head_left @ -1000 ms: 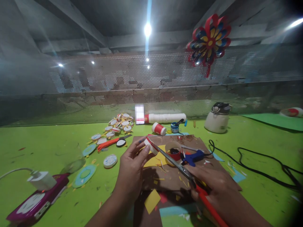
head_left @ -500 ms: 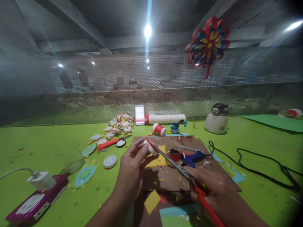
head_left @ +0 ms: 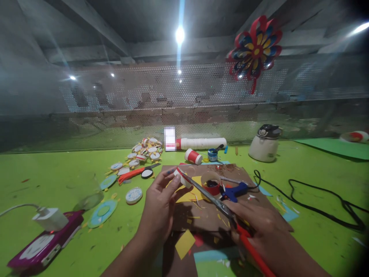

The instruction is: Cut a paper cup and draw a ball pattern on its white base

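My left hand (head_left: 160, 206) pinches a small white paper piece with a red edge (head_left: 182, 178) above a brown cardboard sheet (head_left: 201, 215). My right hand (head_left: 256, 227) grips red-handled scissors (head_left: 215, 201), and their long blades reach up-left to the paper piece at its red edge. Just behind the blades stand a red tape roll (head_left: 211, 184) and a blue glue gun (head_left: 235, 191). Yellow paper (head_left: 190, 194) lies under the held piece.
A pile of round paper discs (head_left: 144, 152), second orange scissors (head_left: 135, 173), a white roll (head_left: 201, 143), a white pot (head_left: 264, 143) and black cable (head_left: 317, 200) lie on the green table. A purple device with a charger (head_left: 46, 240) sits at left. A paper flower (head_left: 255, 48) hangs above.
Almost nothing: both hands hold their places with the blades at the paper piece. The view shifts very slightly.
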`<state>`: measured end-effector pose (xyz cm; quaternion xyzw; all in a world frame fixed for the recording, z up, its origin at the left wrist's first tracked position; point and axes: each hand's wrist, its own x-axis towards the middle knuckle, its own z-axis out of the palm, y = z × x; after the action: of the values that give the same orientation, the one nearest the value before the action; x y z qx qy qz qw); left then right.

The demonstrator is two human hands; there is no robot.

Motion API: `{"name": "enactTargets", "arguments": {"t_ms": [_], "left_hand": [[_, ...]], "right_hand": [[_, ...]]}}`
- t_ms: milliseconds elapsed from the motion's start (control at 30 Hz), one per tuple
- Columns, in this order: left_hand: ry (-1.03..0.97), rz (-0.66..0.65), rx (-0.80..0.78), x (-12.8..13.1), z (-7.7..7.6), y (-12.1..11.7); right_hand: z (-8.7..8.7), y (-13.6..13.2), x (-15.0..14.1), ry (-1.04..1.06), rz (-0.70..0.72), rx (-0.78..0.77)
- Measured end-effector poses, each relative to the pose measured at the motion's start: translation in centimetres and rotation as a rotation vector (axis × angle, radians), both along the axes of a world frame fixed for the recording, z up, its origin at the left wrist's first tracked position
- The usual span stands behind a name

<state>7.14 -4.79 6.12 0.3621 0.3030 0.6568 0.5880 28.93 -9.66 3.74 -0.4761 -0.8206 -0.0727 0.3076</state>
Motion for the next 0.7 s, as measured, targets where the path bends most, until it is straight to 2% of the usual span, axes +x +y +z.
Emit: {"name": "enactTargets", "arguments": {"t_ms": [700], "left_hand": [[0.040, -0.015, 0.022, 0.11, -0.15, -0.07]], "right_hand": [[-0.62, 0.07, 0.47, -0.010, -0.010, -0.023]]}}
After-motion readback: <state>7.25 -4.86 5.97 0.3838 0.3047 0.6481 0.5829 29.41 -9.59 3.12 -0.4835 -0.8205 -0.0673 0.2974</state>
